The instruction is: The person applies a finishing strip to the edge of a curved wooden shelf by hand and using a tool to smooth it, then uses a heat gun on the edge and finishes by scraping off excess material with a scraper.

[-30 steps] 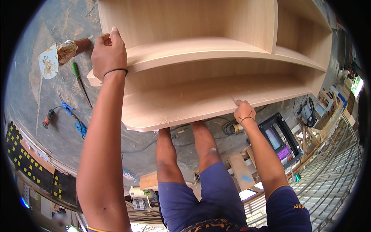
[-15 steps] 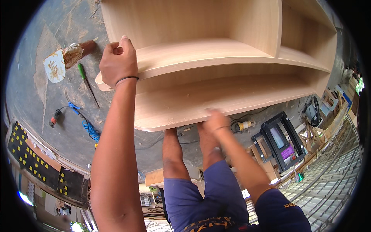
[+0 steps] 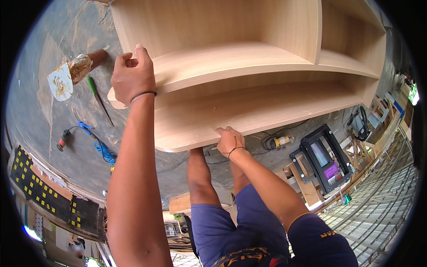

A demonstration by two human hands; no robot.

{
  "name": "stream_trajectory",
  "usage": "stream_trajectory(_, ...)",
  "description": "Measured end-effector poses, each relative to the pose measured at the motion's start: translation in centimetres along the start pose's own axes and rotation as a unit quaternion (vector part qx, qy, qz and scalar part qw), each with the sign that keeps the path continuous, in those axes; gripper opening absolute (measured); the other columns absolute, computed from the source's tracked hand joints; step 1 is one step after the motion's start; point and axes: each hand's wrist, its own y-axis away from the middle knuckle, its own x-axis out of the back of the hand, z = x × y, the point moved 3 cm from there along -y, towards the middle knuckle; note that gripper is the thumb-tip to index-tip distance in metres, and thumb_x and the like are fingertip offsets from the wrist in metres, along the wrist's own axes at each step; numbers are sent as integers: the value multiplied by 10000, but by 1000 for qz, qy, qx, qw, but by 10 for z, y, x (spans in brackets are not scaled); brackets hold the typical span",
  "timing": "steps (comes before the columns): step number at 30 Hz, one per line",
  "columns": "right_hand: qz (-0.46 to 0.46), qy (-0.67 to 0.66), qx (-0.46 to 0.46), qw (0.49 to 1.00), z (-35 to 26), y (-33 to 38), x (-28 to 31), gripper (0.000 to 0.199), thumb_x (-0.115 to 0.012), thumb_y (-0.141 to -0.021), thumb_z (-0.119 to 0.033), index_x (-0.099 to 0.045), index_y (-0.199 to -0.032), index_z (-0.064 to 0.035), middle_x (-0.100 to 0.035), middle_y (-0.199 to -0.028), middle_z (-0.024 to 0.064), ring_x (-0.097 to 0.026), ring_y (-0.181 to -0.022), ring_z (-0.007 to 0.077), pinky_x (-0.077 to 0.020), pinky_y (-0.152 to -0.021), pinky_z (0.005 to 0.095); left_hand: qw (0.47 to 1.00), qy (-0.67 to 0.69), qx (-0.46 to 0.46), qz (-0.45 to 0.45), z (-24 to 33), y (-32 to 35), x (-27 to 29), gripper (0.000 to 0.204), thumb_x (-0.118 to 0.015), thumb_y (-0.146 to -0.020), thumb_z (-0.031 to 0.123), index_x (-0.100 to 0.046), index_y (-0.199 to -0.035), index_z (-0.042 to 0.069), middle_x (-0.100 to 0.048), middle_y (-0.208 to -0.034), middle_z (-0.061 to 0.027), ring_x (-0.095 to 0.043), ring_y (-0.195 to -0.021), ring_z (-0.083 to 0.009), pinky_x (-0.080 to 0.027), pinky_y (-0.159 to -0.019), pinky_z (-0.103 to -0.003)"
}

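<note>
A pale wood-grain shelf unit with a rounded front corner lies in front of me. Beside the left end of its curved middle board is my left hand, fingers curled in and thumb raised; whatever they may hold is hidden. At the front edge of the lowest board, my right hand is closed with its fingertips against the edge. Anything inside that grip is too small or hidden to make out. Small light shavings lie on the lowest board near its front.
On the grey floor at left lie a green-handled tool, a brown roll-shaped object, a red and black power tool and a coiled blue hose. To the right are a yellow power tool and a black frame.
My right hand has moved left along the lowest board's front edge and is no longer blurred. The left hand keeps its curled pose at almost the same spot.
</note>
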Motion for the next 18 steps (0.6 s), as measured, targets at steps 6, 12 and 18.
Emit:
stream_trajectory(6,12,55,-100,993,83,-4,55,407,-549,-768,-85,-652,-1160,-128,-641,-1086,167,-613,-1017,361,-506,-877,445,1000,1,6,1,7,6,4,428,-653,-771,496,-732,-912,100,-714,-802,-37,-679,-786,-187,-505,-757,-319)
stream_trajectory(12,-32,-3,38,999,-22,5,-5,457,-558,-729,-93,-643,-1177,-123,-642,-1092,168,-606,-1051,346,-497,-920,427,1000,-4,16,-6,5,4,4,440,-648,-760,509,-731,-916,107,-721,-822,-33,-683,-817,-199,-505,-776,-337)
stream_trajectory(18,-17,75,-98,992,88,-7,56,433,-564,-757,-118,-638,-1184,-114,-643,-1068,184,-613,-1038,342,-499,-895,455,1000,-2,18,-12,5,4,8,476,-641,-752,525,-718,-972,110,-721,-843,-32,-682,-857,-213,-501,-812,-348)
